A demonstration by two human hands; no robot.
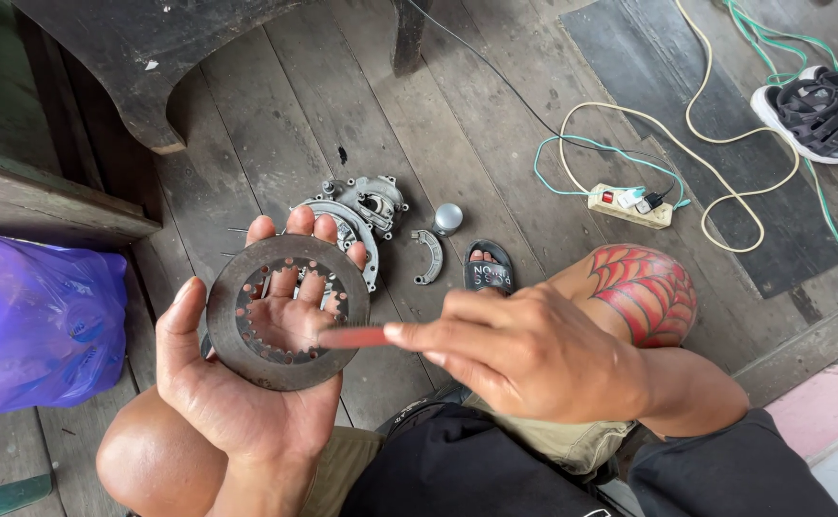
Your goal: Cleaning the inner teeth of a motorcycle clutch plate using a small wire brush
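My left hand (237,383) lies palm up and carries a dark grey toothed metal ring disc (232,330), flat on the palm and fingers. My right hand (524,349) is closed around a thin red stick-like tool (357,337) whose tip lies on the ring's right inner edge. Behind the ring, on the wooden floor, sit a grey engine cover part (373,203) and a round metal plate assembly (354,237). A curved metal shoe (429,255) and a small shiny dome cap (448,217) lie just to their right.
A purple plastic bag (41,321) sits at the left. A white power strip (629,206) with cream and teal cables lies at the upper right, near grey sandals (821,110). A dark wooden bench (141,57) stands at the top left. My sandalled foot (488,268) rests mid-floor.
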